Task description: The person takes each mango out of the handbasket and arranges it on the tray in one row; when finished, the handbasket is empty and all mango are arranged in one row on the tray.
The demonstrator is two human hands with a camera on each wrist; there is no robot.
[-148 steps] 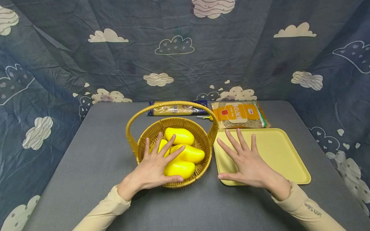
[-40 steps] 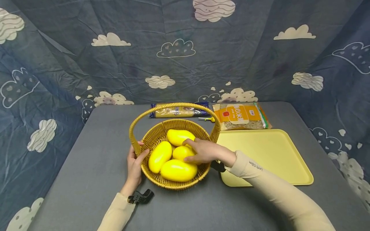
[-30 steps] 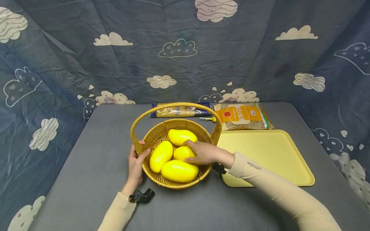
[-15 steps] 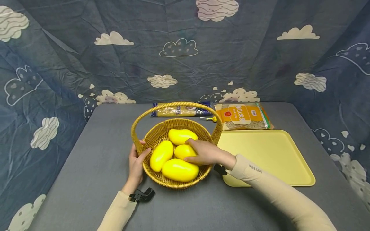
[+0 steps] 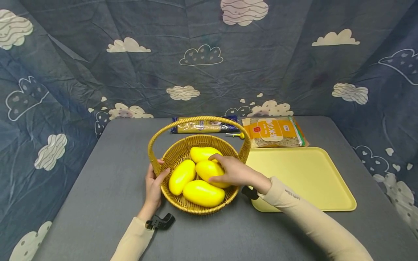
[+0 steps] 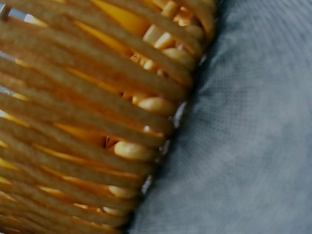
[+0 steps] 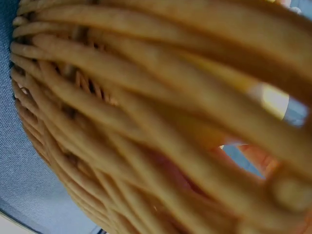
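A wicker basket (image 5: pixel 202 139) with a tall arched handle holds several yellow mangoes. My left hand (image 5: pixel 153 187) grips its left rim close to the handle's base, thumb over the edge. Inside the basket on the right, my right hand (image 5: pixel 240 172) holds one mango (image 5: pixel 209 170) between thumb and fingers. Around it lie a mango (image 5: pixel 181 177) on the left, another mango (image 5: pixel 204 193) in front and a third mango (image 5: pixel 200 153) behind. Close-up basket weave (image 6: pixel 87 97) fills much of the left wrist view. Blurred wicker strands (image 7: pixel 146 126) cover most of the right wrist view, hiding the fingers.
Right of the basket lies a pale yellow tray (image 5: pixel 300 177). Behind it is an orange food packet (image 5: pixel 274 132). A long blue and gold packet (image 5: pixel 200 126) and a small yellow-handled tool (image 5: pixel 240 135) lie behind the basket. A cloud-patterned cloth surrounds the table (image 5: pixel 107 174).
Both hands were spread over the basket and tray at first. The left then took the basket's rim and the right a mango. In the last half second that mango has risen and tilted slightly.
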